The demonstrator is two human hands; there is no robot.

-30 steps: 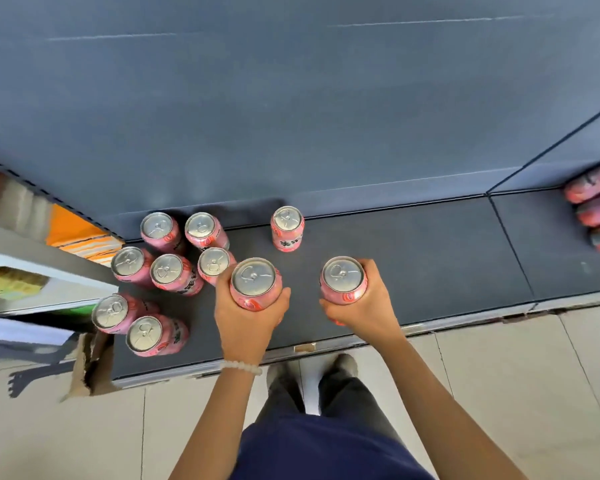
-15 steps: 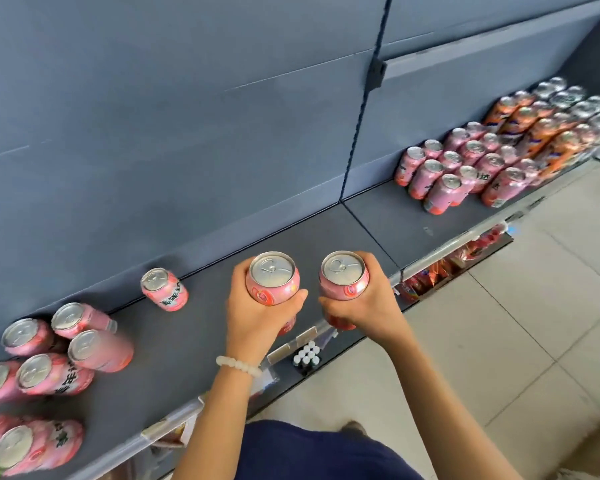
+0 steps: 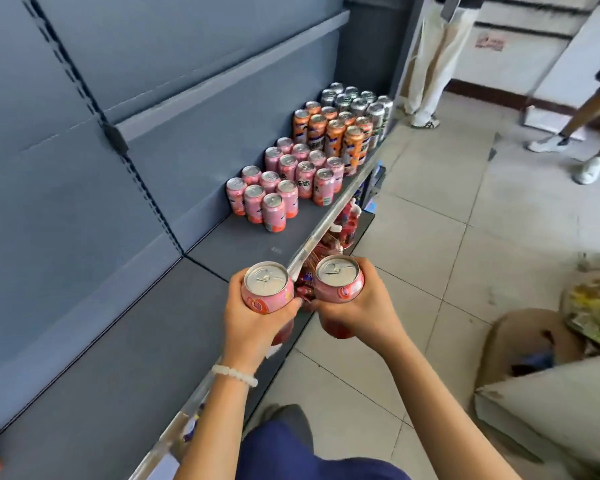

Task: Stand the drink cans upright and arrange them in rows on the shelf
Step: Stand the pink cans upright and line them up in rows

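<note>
My left hand [image 3: 253, 320] grips a pink can [image 3: 266, 289] upright above the front edge of the dark grey shelf [image 3: 118, 368]. Beside it my right hand [image 3: 359, 315] grips a second pink can [image 3: 340, 280], held upright just off the shelf's edge. Further along the shelf several pink cans [image 3: 281, 188] stand upright in rows, their nearest can well ahead of my hands. Behind them stand orange cans [image 3: 333, 136] and silver cans [image 3: 357, 102], also upright in rows.
A bare stretch of shelf lies between my hands and the pink rows. Packaged goods [image 3: 343, 223] sit on a lower shelf under the metal front rail. On the tiled floor to the right stand a cardboard box [image 3: 534, 344] and bags [image 3: 593, 306]. Two persons' legs [image 3: 433, 60] are at the aisle's far end.
The view has swung right along the shelf. Both hands carried their cans rightwards, away from the loose pink cans, towards the arranged rows. Both grips are unchanged.
</note>
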